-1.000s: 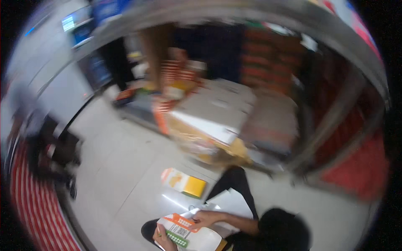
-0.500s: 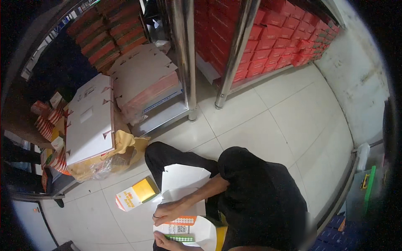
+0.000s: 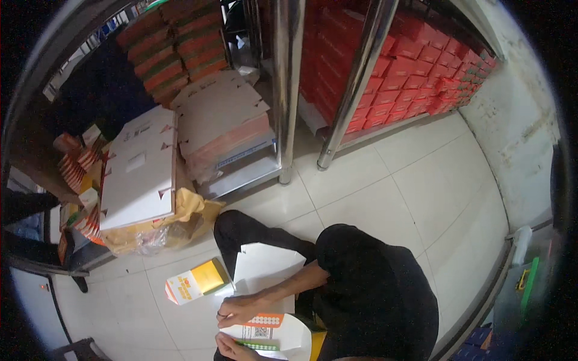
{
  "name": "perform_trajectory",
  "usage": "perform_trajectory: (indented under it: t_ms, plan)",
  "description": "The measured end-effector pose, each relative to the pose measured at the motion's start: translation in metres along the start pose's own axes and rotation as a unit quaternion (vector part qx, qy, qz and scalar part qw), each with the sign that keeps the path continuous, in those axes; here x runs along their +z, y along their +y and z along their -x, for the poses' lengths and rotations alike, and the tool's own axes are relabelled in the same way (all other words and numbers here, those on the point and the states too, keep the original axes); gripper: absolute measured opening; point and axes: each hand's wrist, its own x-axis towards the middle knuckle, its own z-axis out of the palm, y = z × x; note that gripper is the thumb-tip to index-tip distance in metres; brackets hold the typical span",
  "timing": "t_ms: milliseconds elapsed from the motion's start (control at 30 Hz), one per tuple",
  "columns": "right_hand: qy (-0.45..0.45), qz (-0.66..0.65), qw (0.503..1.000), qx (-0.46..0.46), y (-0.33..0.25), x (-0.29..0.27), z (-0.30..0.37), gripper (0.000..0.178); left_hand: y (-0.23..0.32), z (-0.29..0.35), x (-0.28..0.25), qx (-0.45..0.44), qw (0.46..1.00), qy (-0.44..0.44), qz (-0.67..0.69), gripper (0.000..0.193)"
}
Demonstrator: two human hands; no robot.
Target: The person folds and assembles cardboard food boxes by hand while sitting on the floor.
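Observation:
A white folded paper carton (image 3: 294, 334) with an orange dotted strip, a green checked strip and a printed square code lies low in my lap. My right hand (image 3: 239, 310), with a ring on one finger, is closed on its edge beside the orange strip. Below it, my left hand (image 3: 233, 347) pinches the same carton near the green strip; part of that hand is hidden at the lower edge. Under my right forearm rests a larger white card piece (image 3: 265, 265). A yellow-and-white printed carton (image 3: 195, 281) lies on the floor left of my leg.
At the left, flat white cartons (image 3: 137, 171) are stacked on brown wrapping (image 3: 189, 207). Another carton stack (image 3: 223, 111) sits on a metal shelf with steel legs (image 3: 288, 90). Red boxes (image 3: 394, 90) fill the rack at the back right, near a wall. A green-edged bin (image 3: 518, 295) stands right.
My view has tilted a little, so the shelves and stacks sit slightly lower and farther right. Both hands stay on the carton, with only a small shift.

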Motion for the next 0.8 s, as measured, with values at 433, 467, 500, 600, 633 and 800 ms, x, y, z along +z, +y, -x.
perform_trajectory:
  t_ms: [433,467,500,600,633,800]
  plan:
    - [-0.015,-0.064,0.998,-0.027,0.018,0.007,-0.008,0.030,-0.021,0.000,-0.003,0.053,0.975,0.043,0.213,0.033]
    - [-0.016,-0.035,0.998,-0.043,0.015,0.009,-0.013,0.030,-0.027,-0.004,-0.008,0.057,0.967,0.007,0.249,0.043]
    - [-0.027,-0.016,0.999,-0.009,0.013,0.009,-0.016,0.030,-0.031,0.001,-0.020,-0.024,0.999,0.025,0.037,0.043]
    - [-0.004,0.026,1.000,0.008,0.004,-0.003,-0.011,0.030,-0.007,0.003,-0.007,-0.024,0.990,0.056,0.127,0.042]
    - [0.059,0.032,0.998,0.002,0.000,-0.006,-0.007,0.030,-0.008,0.001,-0.004,-0.016,0.990,0.043,0.135,0.043]
    - [0.114,0.001,0.993,0.006,-0.008,-0.007,-0.006,0.031,-0.012,-0.007,0.006,-0.007,0.989,0.031,0.146,0.044]
